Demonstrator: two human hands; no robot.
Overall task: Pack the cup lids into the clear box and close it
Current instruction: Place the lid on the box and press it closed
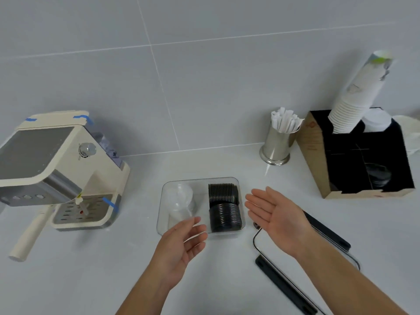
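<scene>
The clear box (200,181) sits open on the white counter in the middle of the view. Inside it, two rows of black cup lids (223,205) stand on edge along its right side, and a stack of clear lids (181,201) lies on its left side. My left hand (181,242) hovers at the box's near-left corner, palm up, fingers apart, holding nothing. Just right of the box is my right hand (276,214), open and flat with nothing in it. The box's clear cover with black clasps (295,283) lies on the counter under my right forearm.
A cream espresso machine (56,169) stands at the left. A steel cup of wrapped straws (278,142) stands behind the box to the right. A cardboard organiser (318,155) with a tall stack of paper cups (356,96) fills the right side.
</scene>
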